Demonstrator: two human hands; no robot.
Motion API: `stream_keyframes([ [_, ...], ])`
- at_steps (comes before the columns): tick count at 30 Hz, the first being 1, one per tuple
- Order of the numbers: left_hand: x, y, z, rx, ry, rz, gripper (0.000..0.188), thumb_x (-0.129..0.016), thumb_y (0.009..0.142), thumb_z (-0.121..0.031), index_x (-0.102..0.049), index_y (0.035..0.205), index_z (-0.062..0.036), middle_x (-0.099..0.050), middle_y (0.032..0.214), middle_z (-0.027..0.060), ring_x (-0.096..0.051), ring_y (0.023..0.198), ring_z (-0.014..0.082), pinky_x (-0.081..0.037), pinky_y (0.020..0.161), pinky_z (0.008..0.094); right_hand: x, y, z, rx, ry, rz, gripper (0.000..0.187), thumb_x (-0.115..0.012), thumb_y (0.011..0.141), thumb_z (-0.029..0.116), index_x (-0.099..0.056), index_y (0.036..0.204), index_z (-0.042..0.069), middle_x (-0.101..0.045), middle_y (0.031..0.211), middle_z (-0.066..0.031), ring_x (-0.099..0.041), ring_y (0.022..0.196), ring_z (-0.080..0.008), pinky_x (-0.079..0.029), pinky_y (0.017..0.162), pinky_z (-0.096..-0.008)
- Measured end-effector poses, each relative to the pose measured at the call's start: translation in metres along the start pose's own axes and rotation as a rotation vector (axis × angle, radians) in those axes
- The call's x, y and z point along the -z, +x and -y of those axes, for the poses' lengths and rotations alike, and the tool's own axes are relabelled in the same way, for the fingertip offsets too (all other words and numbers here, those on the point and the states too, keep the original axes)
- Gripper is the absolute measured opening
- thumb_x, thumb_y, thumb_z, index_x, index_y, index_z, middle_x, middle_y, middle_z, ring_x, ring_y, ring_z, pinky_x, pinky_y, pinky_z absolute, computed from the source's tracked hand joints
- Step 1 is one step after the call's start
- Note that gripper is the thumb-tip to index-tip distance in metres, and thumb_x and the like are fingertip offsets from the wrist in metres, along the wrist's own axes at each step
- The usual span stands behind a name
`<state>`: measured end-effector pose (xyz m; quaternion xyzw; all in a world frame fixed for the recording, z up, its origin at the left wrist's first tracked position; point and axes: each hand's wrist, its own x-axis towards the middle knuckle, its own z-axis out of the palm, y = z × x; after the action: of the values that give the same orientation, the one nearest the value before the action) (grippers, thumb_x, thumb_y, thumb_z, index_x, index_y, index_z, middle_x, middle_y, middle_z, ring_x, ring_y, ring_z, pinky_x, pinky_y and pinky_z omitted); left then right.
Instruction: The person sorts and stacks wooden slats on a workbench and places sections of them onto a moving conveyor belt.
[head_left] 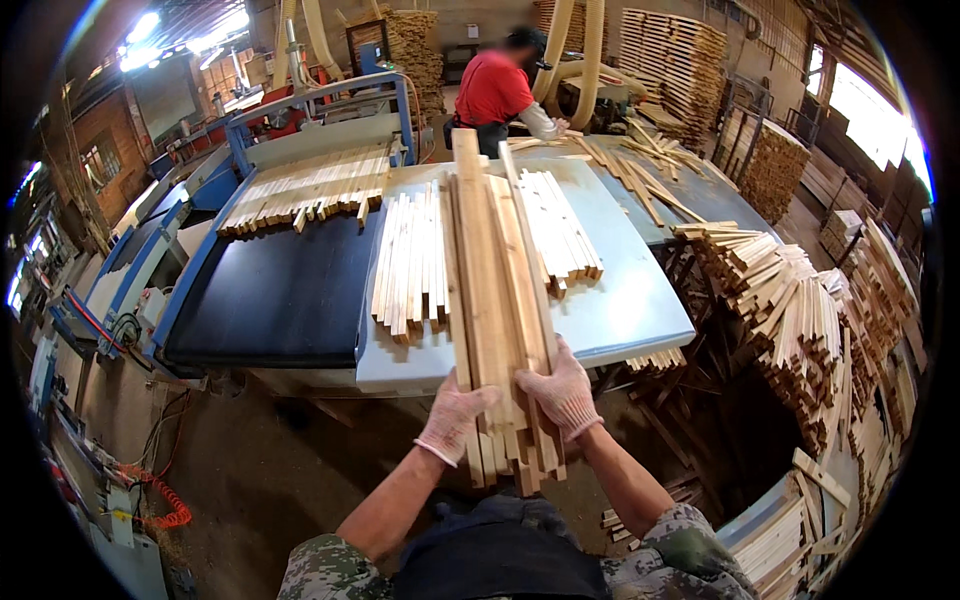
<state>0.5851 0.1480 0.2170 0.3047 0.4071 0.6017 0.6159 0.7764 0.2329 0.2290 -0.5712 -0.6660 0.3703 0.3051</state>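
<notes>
- Here's the gloved left hand (462, 415) and gloved right hand (560, 392), fingers closed around a long bundle of brown wooden strips (490, 290), thumbs on top!
- The bundle reaches over the pale blue-grey, flat counter (630, 320); whether it touches, can't tell.
- Laid down already: pale, square-cut wooden strips either side, left batch (408, 265) and right batch (560, 225).
- Another pale wooden row (305, 185) lies on the wide black belt (275, 295).
- Part-way, I'd judge: this handful isn't released yet.

Woodshop — lumber stacks (668, 60) (plus conveyor (270, 295))
</notes>
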Motion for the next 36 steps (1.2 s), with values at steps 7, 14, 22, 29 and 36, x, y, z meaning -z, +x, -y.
stream_keyframes([
  [7,0.042,0.137,-0.068,0.02,0.117,-0.03,0.112,-0.096,0.07,-0.038,-0.038,0.154,0.0079,-0.061,0.136,0.0202,-0.058,0.132,0.0295,-0.046,0.119,0.0493,-0.015,0.147,0.063,0.071,-0.059,0.059,0.113,-0.075,0.072,0.049,-0.038,0.153,-0.021,-0.07,0.122,-0.0379,-0.071,0.117,-0.0424,-0.055,0.104,-0.0438],
  [14,0.092,0.298,-0.075,0.3,0.282,-0.193,0.079,-0.087,0.08,-0.041,-0.061,0.14,0.0031,-0.064,0.138,0.0213,-0.061,0.128,0.0343,-0.052,0.11,0.049,-0.05,0.296,0.062,-0.094,-0.32,0.334,0.1,-0.074,0.08,0.058,-0.046,0.147,-0.01,-0.07,0.126,-0.0352,-0.071,0.119,-0.0443,-0.056,0.105,-0.0445],
  [22,0.084,0.317,-0.087,0.393,0.627,-0.285,0.059,-0.079,0.089,-0.037,-0.07,0.127,0.0079,-0.074,0.12,0.0174,-0.071,0.105,0.0258,-0.06,0.09,0.0393,-0.049,0.328,0.053,0.037,-0.429,0.383,0.12,-0.078,0.077,0.061,-0.031,0.161,-0.011,-0.06,0.144,-0.0351,-0.066,0.129,-0.0434,-0.053,0.11,-0.0433],
  [29,0.094,0.306,-0.093,0.469,0.091,-0.342,0.04,-0.073,0.093,-0.026,-0.07,0.123,-0.0002,-0.076,0.105,0.0135,-0.076,0.092,0.025,-0.066,0.082,0.043,-0.046,0.358,0.072,-0.031,-0.395,0.443,0.118,-0.075,0.078,0.045,-0.018,0.169,-0.004,-0.06,0.144,-0.0337,-0.066,0.129,-0.0401,-0.053,0.109,-0.0414],
  [36,0.13,0.299,-0.096,0.436,0.094,-0.309,0.034,-0.071,0.097,-0.026,-0.068,0.119,0.0001,-0.076,0.101,0.0147,-0.078,0.082,0.0257,-0.068,0.072,0.0387,-0.038,0.372,0.034,-0.073,-0.094,0.351,0.102,-0.067,0.08,0.026,-0.026,0.167,-0.006,-0.068,0.131,-0.0338,-0.073,0.103,-0.0354,-0.058,0.095,-0.0416],
])
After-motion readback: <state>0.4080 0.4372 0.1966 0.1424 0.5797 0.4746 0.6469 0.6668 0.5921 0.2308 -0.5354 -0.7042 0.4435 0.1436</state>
